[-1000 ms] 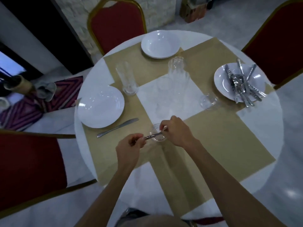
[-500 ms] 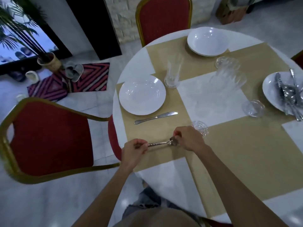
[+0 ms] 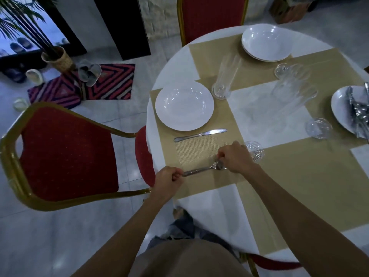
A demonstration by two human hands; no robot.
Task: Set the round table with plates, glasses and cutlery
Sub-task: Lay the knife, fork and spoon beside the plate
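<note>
head view: both hands hold one shiny metal fork (image 3: 201, 170) level above the near tan woven placemat (image 3: 199, 154) at the left edge of the round white table (image 3: 211, 212). the left hand (image 3: 168, 179) is curled into a fist around the end of the handle, and the right hand (image 3: 236, 157) pinches the tine end with its fingers closed over it. whether the fork touches the mat cannot be told.

just beyond the fork a silver table knife (image 3: 200, 135) lies flat on the same mat, and past it sits a round white plate (image 3: 184, 105). a tall clear glass (image 3: 225, 76) stands just right of that plate at its far side. touching or just behind the right hand is a short clear ribbed glass (image 3: 254, 150). more clear glasses (image 3: 293, 84) crowd the middle of the table, their outlines blurred, and another small clear glass (image 3: 318, 127) stands further right. a stack of white bowls (image 3: 266, 45) rests at the far side. at the right edge a white plate (image 3: 341, 108) carries a heap of silver cutlery (image 3: 360, 112).

a red padded chair with a gold frame (image 3: 65, 152) stands to the left of the table, and a second red chair (image 3: 211, 17) at the far side.
</note>
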